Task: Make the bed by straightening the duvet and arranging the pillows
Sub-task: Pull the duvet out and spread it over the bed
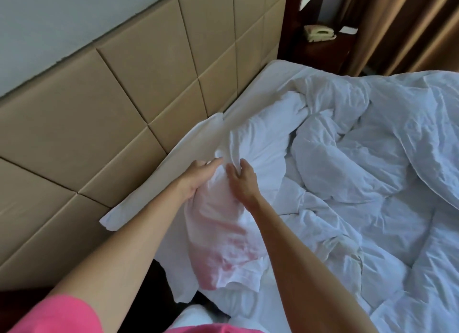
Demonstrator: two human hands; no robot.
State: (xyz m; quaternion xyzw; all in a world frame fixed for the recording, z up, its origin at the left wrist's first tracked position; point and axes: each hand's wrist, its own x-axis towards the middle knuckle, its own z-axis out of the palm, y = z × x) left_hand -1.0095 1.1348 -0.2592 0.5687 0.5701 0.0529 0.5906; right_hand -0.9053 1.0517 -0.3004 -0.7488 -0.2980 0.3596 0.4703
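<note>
A white pillow (223,223) lies lengthwise at the head of the bed, its case loose and wrinkled. My left hand (198,178) lies against the pillow's left side with fingers stretched forward along it. My right hand (242,181) pinches a bunch of the pillowcase fabric near the pillow's top. A second pillow or bunched bedding (270,131) lies beyond my hands. The crumpled white duvet (360,171) covers the bed to the right in thick folds.
A tan padded headboard (111,89) runs along the left, with the white sheet's edge (173,159) against it. A dark wooden nightstand (320,47) with a beige telephone (320,33) stands at the far end. Brown curtains (402,22) hang at top right.
</note>
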